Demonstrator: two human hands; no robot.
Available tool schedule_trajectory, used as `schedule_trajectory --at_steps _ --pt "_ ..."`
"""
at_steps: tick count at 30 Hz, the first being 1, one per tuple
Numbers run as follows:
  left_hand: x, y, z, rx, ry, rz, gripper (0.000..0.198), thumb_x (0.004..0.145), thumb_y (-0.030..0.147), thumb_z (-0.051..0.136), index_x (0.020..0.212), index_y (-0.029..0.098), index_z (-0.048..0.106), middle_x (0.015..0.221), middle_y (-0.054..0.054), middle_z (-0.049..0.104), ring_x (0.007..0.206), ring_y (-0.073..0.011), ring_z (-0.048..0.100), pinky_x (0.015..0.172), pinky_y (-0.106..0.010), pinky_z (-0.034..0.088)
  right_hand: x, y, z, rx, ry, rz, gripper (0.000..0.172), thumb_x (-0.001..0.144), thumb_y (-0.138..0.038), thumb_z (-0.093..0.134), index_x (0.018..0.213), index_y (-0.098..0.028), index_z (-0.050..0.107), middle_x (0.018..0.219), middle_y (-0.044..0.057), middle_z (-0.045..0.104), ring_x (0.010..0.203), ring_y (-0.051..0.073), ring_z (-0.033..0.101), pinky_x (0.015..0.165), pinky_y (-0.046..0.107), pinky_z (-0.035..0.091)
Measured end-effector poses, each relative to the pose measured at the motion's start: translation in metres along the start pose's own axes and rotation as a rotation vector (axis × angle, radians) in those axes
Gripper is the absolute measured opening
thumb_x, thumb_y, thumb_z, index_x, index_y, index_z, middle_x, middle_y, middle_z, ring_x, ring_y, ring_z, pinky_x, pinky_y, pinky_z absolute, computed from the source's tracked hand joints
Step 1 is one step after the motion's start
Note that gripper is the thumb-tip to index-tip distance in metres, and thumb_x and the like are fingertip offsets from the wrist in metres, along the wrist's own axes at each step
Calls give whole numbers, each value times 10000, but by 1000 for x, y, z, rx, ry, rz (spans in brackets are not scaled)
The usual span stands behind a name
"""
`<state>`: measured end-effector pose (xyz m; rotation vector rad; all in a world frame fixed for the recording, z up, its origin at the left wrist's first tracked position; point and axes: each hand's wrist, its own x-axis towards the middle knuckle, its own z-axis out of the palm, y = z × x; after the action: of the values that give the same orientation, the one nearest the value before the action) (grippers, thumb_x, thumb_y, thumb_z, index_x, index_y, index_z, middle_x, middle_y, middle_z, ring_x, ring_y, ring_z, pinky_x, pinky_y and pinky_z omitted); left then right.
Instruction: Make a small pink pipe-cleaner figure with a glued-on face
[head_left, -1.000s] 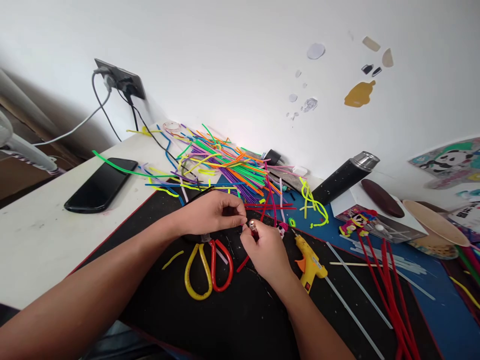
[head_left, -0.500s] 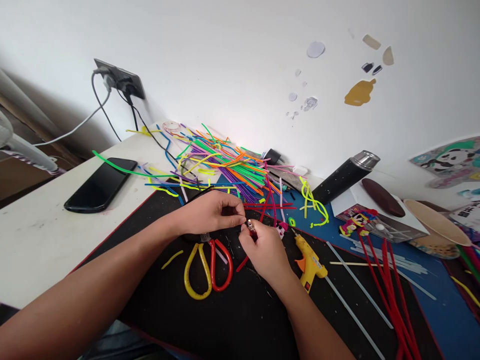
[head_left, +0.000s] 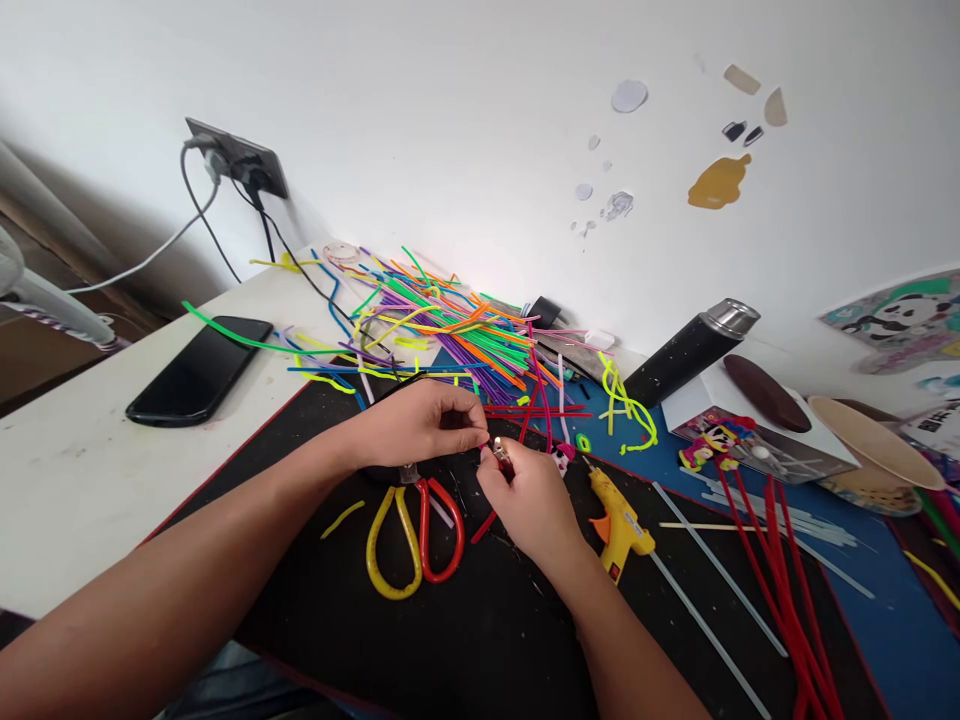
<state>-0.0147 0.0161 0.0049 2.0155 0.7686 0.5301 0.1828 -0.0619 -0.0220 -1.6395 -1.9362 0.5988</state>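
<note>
My right hand (head_left: 529, 500) is closed round a small red lighter (head_left: 505, 460) with a metal top, and a small bright flame shows at that top. My left hand (head_left: 420, 425) is pinched shut just left of the flame, on something I cannot make out. Both hands hover close together over the black mat (head_left: 360, 610). Scissors (head_left: 415, 535) with one yellow and one red handle lie under my left hand. A yellow glue gun (head_left: 619, 520) rests just right of my right hand.
A heap of coloured sticks (head_left: 450, 330) lies behind the hands. A black phone (head_left: 199, 370) sits at the left, a dark flask (head_left: 690, 350) at the right, with long red sticks (head_left: 780, 580) and clear glue sticks (head_left: 712, 590) nearby. Cables run to a wall socket (head_left: 236, 158).
A small bright flame has appeared at the lighter's top. Both hands have stayed almost where they were, drawn slightly closer together.
</note>
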Motion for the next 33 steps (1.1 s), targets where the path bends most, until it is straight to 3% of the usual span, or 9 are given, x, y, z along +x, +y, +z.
schedule_trajectory --at_steps 8,17,27,33 --pt "0 -1 1 7 -8 -6 231 956 389 650 947 181 751 885 -23 751 801 -169 654 718 -246 456 0 3 1 37 -50 23 350 962 -363 525 673 -245 368 562 -54 437 533 139 377 543 291 241" --pt "4 2 4 -97 156 -103 226 931 380 653 854 173 700 794 -10 707 725 -159 620 677 -258 454 -2 0 -2 71 -119 -19 415 997 -508 560 714 -237 423 583 -56 474 538 132 400 542 279 249" --pt "8 -3 20 -277 193 -155 338 895 494 708 813 168 686 729 5 643 682 -145 561 654 -260 431 1 2 -3 187 16 20 444 1022 -460 503 674 -239 338 573 -63 405 533 121 365 527 272 246" --pt "8 -1 21 -369 161 -165 336 874 496 735 818 167 692 730 1 660 686 -145 577 674 -258 450 2 6 -5 261 84 94 422 1009 -469 508 678 -236 389 591 -61 387 559 128 357 528 271 267"
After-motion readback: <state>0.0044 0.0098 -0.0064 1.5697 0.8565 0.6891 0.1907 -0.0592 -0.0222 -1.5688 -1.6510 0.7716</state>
